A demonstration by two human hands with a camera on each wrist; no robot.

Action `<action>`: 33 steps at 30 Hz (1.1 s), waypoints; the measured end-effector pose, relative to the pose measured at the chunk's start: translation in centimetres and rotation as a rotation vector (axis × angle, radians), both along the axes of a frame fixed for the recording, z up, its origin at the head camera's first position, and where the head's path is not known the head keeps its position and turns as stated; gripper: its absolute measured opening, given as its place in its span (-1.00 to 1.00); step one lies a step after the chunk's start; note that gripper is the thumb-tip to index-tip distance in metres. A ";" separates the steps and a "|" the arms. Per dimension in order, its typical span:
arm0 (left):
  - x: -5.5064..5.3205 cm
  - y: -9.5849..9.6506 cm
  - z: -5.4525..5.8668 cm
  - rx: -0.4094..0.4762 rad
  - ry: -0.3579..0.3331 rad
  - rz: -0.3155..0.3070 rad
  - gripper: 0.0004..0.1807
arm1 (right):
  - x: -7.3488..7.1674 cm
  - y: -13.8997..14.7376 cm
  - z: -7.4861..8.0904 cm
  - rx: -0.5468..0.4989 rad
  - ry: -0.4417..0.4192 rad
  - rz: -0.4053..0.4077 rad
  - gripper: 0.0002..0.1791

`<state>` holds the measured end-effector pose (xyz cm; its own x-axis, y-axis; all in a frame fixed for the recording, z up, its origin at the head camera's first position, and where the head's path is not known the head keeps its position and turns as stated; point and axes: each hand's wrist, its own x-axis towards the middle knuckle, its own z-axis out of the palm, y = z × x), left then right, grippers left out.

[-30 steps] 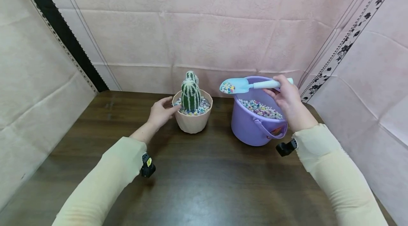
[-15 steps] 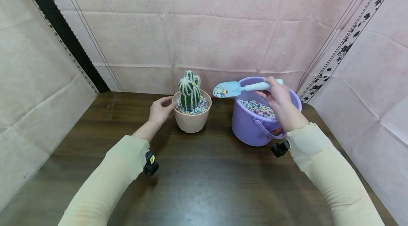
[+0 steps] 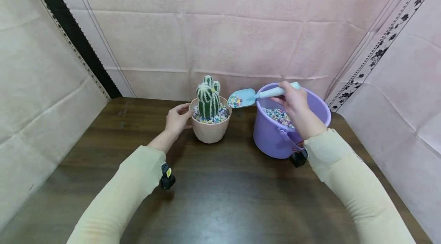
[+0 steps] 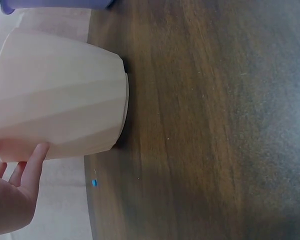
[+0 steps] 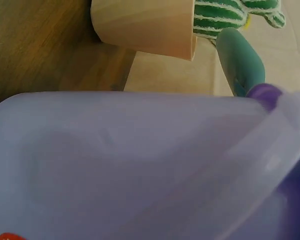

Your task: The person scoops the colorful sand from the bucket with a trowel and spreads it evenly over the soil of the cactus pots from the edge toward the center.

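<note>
A beige pot stands on the table, holding a green cactus with white-striped ribs, set in multicoloured small stones. My left hand holds the pot's left side near the rim, with its thumb against the outer wall. In my right hand is a light blue trowel, gripped by its handle above the purple bucket. A small heap of coloured stones lies in the trowel's tip, which reaches the pot's right rim. The right hand is out of sight in the right wrist view.
More coloured stones fill part of the bucket, whose handle hangs at its front. One tiny blue bit lies on the dark wooden table beside the pot. Pale cloth walls enclose the back and sides.
The right hand has carried the trowel left from over the bucket to the pot's rim, its tip dipping lower. My left hand stays at the pot; the cactus has shifted slightly.
</note>
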<state>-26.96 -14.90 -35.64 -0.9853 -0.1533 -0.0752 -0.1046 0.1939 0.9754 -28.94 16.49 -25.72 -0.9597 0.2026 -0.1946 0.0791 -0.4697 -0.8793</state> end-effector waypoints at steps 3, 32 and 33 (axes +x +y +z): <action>0.0 0.1 0.1 -0.008 -0.007 0.001 -0.52 | -0.2 -0.5 -0.1 0.074 0.020 0.003 -0.94; -0.3 0.3 -0.1 -0.006 -0.008 0.028 -0.56 | -0.8 -2.8 0.4 0.360 0.097 -0.033 -0.90; -0.3 0.3 -0.1 -0.006 -0.008 0.029 -0.56 | -0.8 -2.8 0.4 0.378 0.108 -0.036 -0.94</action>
<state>-27.31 -14.57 -35.69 -0.9798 -0.1824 -0.0823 -0.1184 0.1969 0.9732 -29.78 13.65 -25.32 -0.9616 0.2745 0.0016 -0.0336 -0.1119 -0.9932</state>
